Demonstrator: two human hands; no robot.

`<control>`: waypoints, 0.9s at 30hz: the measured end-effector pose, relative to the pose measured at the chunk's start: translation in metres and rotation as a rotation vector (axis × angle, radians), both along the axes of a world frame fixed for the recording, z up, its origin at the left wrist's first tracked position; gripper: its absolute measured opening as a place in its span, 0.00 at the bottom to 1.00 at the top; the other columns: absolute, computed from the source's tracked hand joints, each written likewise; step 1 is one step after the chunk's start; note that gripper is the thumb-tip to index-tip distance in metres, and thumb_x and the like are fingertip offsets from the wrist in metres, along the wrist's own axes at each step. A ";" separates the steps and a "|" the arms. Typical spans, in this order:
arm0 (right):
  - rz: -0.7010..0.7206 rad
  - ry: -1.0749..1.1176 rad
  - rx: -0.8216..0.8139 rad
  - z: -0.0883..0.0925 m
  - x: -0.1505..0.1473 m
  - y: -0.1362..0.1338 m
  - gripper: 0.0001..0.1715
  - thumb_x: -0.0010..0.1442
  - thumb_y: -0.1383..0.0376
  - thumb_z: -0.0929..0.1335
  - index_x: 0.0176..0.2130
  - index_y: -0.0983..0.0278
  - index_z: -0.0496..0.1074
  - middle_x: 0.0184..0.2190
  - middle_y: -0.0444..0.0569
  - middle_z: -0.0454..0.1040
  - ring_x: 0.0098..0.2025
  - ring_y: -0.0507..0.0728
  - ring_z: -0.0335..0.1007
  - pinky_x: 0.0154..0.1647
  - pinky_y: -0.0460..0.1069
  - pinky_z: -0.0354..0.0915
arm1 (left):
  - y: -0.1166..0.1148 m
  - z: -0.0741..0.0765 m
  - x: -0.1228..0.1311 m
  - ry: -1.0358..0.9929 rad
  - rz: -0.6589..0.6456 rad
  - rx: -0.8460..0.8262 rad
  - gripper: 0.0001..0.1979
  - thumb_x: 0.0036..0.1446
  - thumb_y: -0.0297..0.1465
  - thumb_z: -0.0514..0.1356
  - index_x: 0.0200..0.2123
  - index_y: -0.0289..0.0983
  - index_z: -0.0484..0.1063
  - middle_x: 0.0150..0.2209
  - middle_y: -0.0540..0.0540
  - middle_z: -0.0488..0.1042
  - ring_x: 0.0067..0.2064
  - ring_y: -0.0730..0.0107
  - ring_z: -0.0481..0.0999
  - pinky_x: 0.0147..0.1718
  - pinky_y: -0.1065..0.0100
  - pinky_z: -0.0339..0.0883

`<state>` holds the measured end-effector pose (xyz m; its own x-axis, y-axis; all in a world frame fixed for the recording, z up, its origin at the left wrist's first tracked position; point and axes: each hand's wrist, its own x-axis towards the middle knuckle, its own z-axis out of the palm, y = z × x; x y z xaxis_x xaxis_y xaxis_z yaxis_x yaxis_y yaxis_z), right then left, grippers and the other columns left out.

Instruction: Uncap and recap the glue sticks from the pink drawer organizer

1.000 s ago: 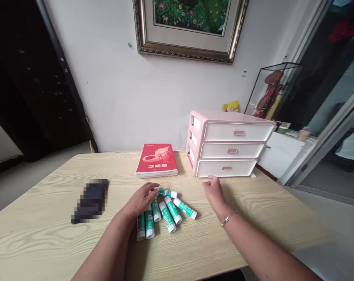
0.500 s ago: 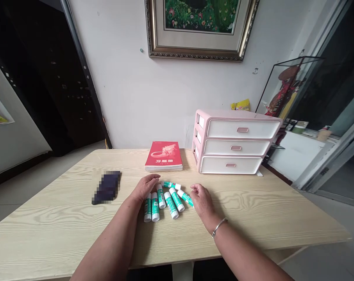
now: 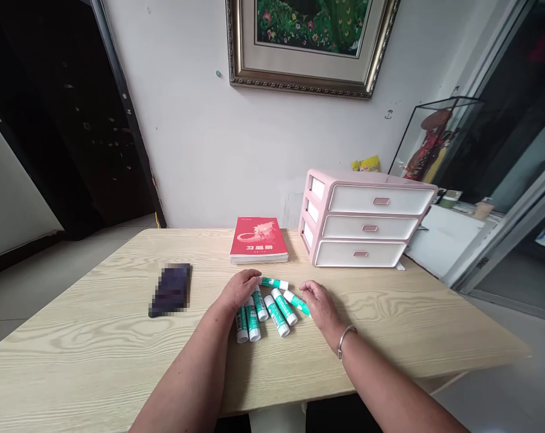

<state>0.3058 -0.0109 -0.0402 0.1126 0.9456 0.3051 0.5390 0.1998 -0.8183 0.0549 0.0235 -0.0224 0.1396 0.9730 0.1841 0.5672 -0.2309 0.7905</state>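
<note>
Moved since before: right hand (image 3: pixel 320 304) has come back from the foot of the drawer unit (image 3: pixel 367 225) to the glue sticks (image 3: pixel 277 315); left hand (image 3: pixel 242 288) stays on them.
Glue sticks: green-and-white tubes lying in a loose fan on the table (image 3: pixel 119 361), a little below the middle of the frame, most with white caps pointing toward the lower edge; one lies crosswise at the top of the fan.
Left hand: palm down on the left side of the fan, fingers slightly apart and gently bent over the tubes, fingertips near the crosswise one, not clamped on any tube.
Right hand: at the right edge of the fan, fingers curled together, tips touching the rightmost tube; whether they pinch it cannot be told.
Bracelet (image 3: pixel 346 337): thin metal band on the right wrist, lower right of the middle.
Book (image 3: pixel 258 239): red cover, flat on the table, just above the sticks and apart from them.
Drawer unit: pink frame with three white drawers, all shut, right of the book, near the wall.
Dark thing (image 3: pixel 170 290): flat, blurred out, on the table left of the left hand, well apart.
Framed picture (image 3: pixel 308 42): gilt frame on the wall, top middle.
Glass case (image 3: pixel 435 144): upper right, behind the drawer unit.
</note>
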 end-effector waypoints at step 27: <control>0.289 -0.160 -0.059 -0.010 -0.018 0.069 0.17 0.60 0.66 0.67 0.48 0.66 0.77 0.46 0.56 0.78 0.49 0.59 0.72 0.52 0.52 0.64 | -0.006 0.000 0.013 0.151 -0.029 0.074 0.22 0.61 0.29 0.49 0.56 0.35 0.73 0.50 0.39 0.76 0.51 0.62 0.76 0.51 0.65 0.67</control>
<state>0.2882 0.0585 -0.0505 -0.2081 0.9481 0.2406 0.5898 0.3179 -0.7424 0.0679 0.0171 -0.0222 0.1986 0.9526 0.2304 0.6703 -0.3036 0.6772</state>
